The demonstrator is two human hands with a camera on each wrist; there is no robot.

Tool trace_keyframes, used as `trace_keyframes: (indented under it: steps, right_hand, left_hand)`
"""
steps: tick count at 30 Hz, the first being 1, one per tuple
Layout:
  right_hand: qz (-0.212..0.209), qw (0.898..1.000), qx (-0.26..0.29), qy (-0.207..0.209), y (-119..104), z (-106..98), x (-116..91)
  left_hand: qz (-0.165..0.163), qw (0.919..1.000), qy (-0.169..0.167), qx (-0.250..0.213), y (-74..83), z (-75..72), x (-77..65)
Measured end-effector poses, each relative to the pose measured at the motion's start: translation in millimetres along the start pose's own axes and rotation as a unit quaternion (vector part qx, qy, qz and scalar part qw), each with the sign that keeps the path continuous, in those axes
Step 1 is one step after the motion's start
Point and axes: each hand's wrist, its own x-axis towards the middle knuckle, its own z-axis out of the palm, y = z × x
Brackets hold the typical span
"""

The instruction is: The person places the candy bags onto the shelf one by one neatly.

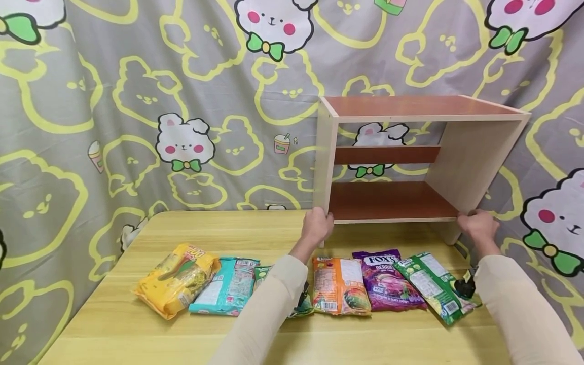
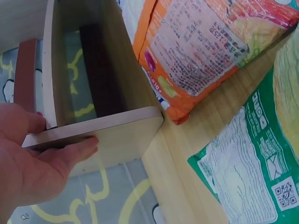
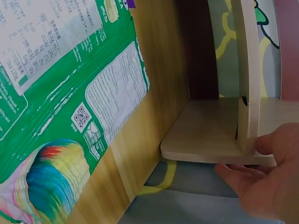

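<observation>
A small wooden shelf unit (image 1: 394, 200) with pale side panels and reddish-brown boards stands at the back right of the table. My left hand (image 1: 318, 225) grips the front edge of its left side panel (image 2: 121, 135), thumb and fingers on either face in the left wrist view. On the other side, my right hand (image 1: 479, 228) pinches the right panel (image 3: 201, 135) near the lower board. Before the shelf lie an orange candy bag (image 1: 339, 286), a purple Fox's bag (image 1: 388, 281) and a green bag (image 1: 435, 286).
Left of these, a second green bag (image 1: 301, 306) is partly covered by my left sleeve. A teal bag (image 1: 225, 286) and a bulky yellow packet (image 1: 178, 279) lie farther left on the wooden table (image 1: 118, 324). A patterned curtain (image 1: 237, 101) hangs behind.
</observation>
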Motion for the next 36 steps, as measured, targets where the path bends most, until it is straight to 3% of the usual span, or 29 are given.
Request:
trace_keyframes:
  steps: [15,27,36]
  right_hand:
    - [0.037,0.999,0.020,-0.001,5.5,-1.5,-0.6]
    - [0.002,1.000,-0.011,0.009,8.7,1.2,4.0]
    - [-0.034,0.999,-0.017,0.021,3.8,3.6,-2.1]
  left_hand:
    - [0.044,0.9972,-0.006,0.061,2.8,-2.6,0.3]
    - [0.079,0.9926,-0.016,0.091,-4.8,-6.5,4.4]
    - [0.083,0.9935,-0.049,0.060,-16.8,-15.3,6.5]
